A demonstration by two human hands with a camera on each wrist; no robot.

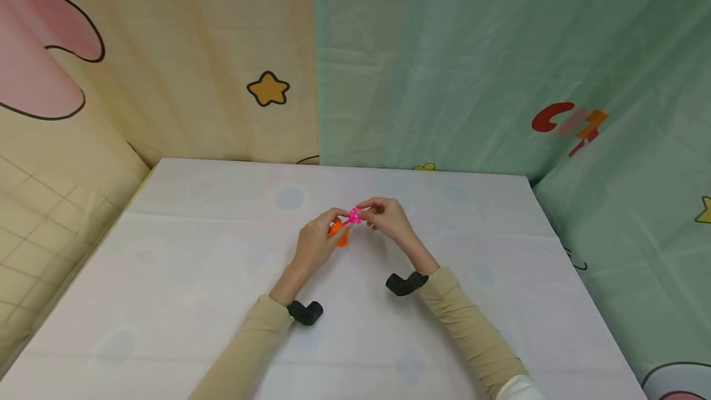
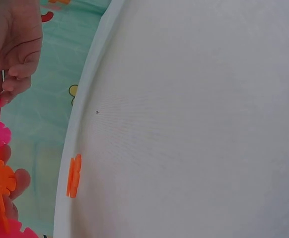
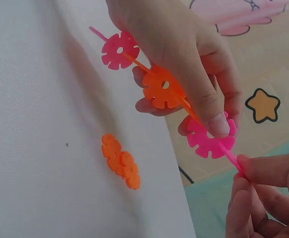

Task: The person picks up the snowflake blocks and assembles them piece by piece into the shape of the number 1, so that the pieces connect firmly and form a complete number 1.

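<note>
My left hand (image 1: 316, 242) grips a chain of slotted, flower-shaped plastic discs joined edge to edge. In the right wrist view the chain runs from a pink disc (image 3: 113, 58) through an orange disc (image 3: 157, 94) to another pink disc (image 3: 201, 144), pinched by the left thumb. At that end my right hand (image 1: 387, 219) pinches a pink disc (image 3: 229, 154), seen edge-on and touching its neighbour; whether it is fully slotted in, I cannot tell. The left palm side is partly hidden. Two loose orange discs (image 3: 112, 152) lie against each other on the table under the hands.
A white cloth covers the table (image 1: 178, 326). Behind it hang a yellow curtain (image 1: 211, 48) and a green curtain (image 1: 444, 66) with printed figures. Each wrist wears a black camera mount (image 1: 407, 284).
</note>
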